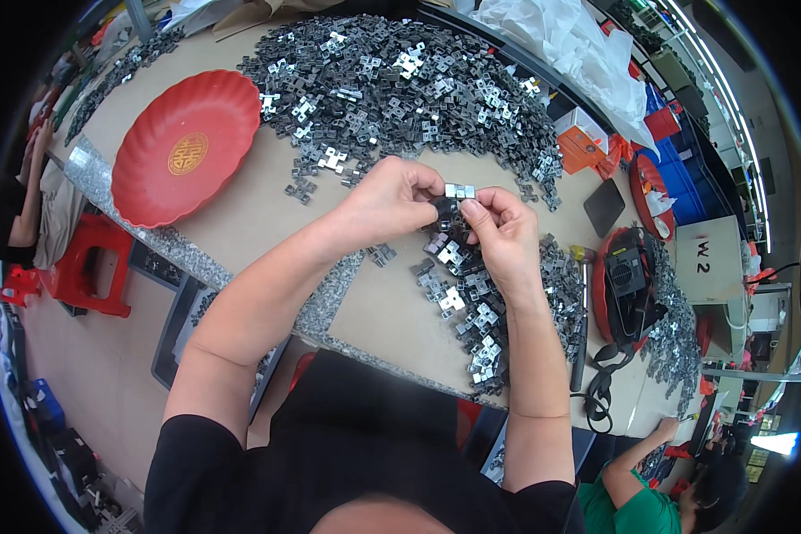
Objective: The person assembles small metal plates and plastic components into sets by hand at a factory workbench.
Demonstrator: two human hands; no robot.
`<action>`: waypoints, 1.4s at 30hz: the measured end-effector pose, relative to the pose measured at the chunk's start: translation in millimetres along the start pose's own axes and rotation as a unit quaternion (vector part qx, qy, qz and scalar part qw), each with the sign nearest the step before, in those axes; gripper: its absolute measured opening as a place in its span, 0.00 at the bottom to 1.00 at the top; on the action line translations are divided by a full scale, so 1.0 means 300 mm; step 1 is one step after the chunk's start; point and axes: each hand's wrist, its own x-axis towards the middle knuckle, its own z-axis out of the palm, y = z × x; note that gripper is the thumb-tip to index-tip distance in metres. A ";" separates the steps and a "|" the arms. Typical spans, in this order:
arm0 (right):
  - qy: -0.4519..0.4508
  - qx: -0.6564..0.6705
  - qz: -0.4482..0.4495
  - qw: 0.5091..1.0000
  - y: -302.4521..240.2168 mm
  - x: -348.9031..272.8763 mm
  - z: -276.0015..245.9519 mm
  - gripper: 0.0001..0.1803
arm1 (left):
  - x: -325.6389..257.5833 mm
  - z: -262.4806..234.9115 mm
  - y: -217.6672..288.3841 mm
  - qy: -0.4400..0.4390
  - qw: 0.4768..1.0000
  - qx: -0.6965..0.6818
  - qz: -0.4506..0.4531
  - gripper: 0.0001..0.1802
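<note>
Between both hands I hold a small shiny silver metal clip (pixel 460 190) above the table. My left hand (pixel 393 198) pinches its left side with thumb and fingertips. On the other side, my right hand (pixel 505 230) grips it, the thumb pressed near its lower edge. The clip's finer shape is hard to make out. Under and beside my right forearm lies a loose heap of similar metal clips (pixel 481 325). A much bigger pile of dark and silver clips (pixel 392 93) spreads beyond my hands.
A red scalloped dish (pixel 165 173) sits at left by the granite edge. On the right are a hammer (pixel 582 311), a black device (pixel 627 276) in a red dish, and an orange-white box (pixel 581 141). A green-sleeved co-worker (pixel 641 498) is at lower right; a red stool (pixel 93 267) stands left.
</note>
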 end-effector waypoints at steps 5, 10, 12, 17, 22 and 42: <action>-0.026 -0.047 0.021 0.998 -0.031 -0.005 -0.048 0.08 | 0.000 -0.009 0.053 -0.036 0.984 0.171 -0.029 0.09; -0.089 -0.382 -0.069 0.917 -0.128 -0.031 -0.059 0.13 | -0.072 -0.014 0.038 -0.116 0.838 0.533 -0.018 0.11; -0.093 -0.368 -0.085 0.921 -0.129 -0.039 -0.079 0.12 | -0.073 -0.004 0.030 -0.109 0.809 0.578 -0.004 0.10; 0.091 -0.142 0.001 0.986 -0.099 0.034 -0.233 0.12 | -0.070 -0.011 0.022 -0.129 0.811 0.570 0.004 0.10; 0.162 -0.359 0.064 0.917 0.124 0.176 -0.373 0.24 | -0.039 -0.046 0.052 -0.109 0.847 0.521 0.001 0.10; -0.055 0.073 0.053 0.994 -0.047 -0.024 -0.076 0.15 | 0.024 0.032 -0.041 0.047 0.891 -0.428 -0.141 0.03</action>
